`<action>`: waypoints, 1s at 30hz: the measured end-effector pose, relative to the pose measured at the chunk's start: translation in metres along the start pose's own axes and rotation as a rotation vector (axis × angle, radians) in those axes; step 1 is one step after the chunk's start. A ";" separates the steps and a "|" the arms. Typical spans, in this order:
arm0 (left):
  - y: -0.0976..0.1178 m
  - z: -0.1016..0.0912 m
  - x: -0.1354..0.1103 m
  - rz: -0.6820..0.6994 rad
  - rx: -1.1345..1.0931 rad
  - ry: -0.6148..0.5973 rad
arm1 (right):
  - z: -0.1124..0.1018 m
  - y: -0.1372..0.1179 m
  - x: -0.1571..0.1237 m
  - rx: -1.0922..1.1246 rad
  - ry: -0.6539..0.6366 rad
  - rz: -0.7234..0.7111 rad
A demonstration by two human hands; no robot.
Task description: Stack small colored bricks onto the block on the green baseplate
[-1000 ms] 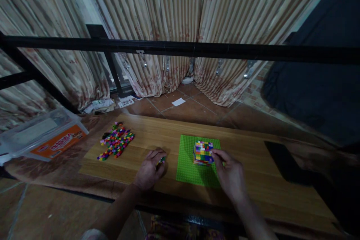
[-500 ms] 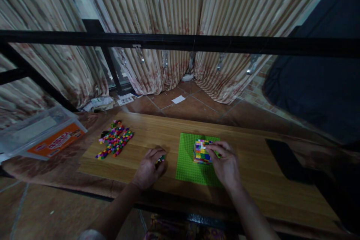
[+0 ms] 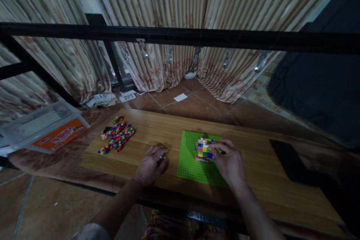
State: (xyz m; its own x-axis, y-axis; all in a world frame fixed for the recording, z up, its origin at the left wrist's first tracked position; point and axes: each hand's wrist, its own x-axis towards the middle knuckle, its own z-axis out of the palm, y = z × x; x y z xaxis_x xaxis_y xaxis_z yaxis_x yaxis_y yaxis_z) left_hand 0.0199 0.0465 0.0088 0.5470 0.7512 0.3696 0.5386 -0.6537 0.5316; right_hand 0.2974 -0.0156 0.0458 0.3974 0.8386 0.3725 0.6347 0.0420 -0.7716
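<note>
A small block built of many-coloured toy bricks [image 3: 204, 152] stands on a green studded baseplate [image 3: 187, 163]. My right hand [image 3: 232, 161] reaches over its right side, thumb and forefinger pinched together at the top layer. A pale toy brick seems to be at those fingertips, though they partly cover it. Left of the baseplate, my left hand [image 3: 150, 165] rests on the wooden table with its fingers curled around a few small toy bricks [image 3: 162, 156], green and white ones showing. Farther left lies a loose pile of mixed toy bricks [image 3: 119, 135].
A clear plastic box [image 3: 53, 125] with an orange label sits beyond the left end of the wooden table [image 3: 152, 123]. A flat black object [image 3: 291, 161] lies at the right. Behind the table are a black rail [image 3: 168, 34], curtains [image 3: 174, 3] and papers on the tiled floor.
The whole view has shifted slightly, moving the scene a little right and up. Both hands keep nearly the same places and grips beside the bricks.
</note>
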 end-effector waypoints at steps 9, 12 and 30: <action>0.000 0.000 0.000 -0.003 -0.027 -0.007 | -0.002 0.005 0.003 -0.005 -0.033 0.031; 0.000 0.000 0.000 -0.008 -0.031 -0.006 | -0.002 0.004 0.000 0.043 -0.029 0.027; -0.001 0.001 0.000 0.019 -0.045 -0.004 | 0.010 -0.002 0.013 0.065 0.023 0.144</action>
State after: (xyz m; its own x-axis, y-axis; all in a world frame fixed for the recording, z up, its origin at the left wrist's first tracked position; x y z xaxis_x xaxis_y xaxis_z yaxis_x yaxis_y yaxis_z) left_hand 0.0200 0.0473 0.0080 0.5594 0.7380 0.3774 0.4986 -0.6633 0.5581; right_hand 0.2948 0.0006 0.0466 0.4967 0.8260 0.2665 0.5263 -0.0425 -0.8493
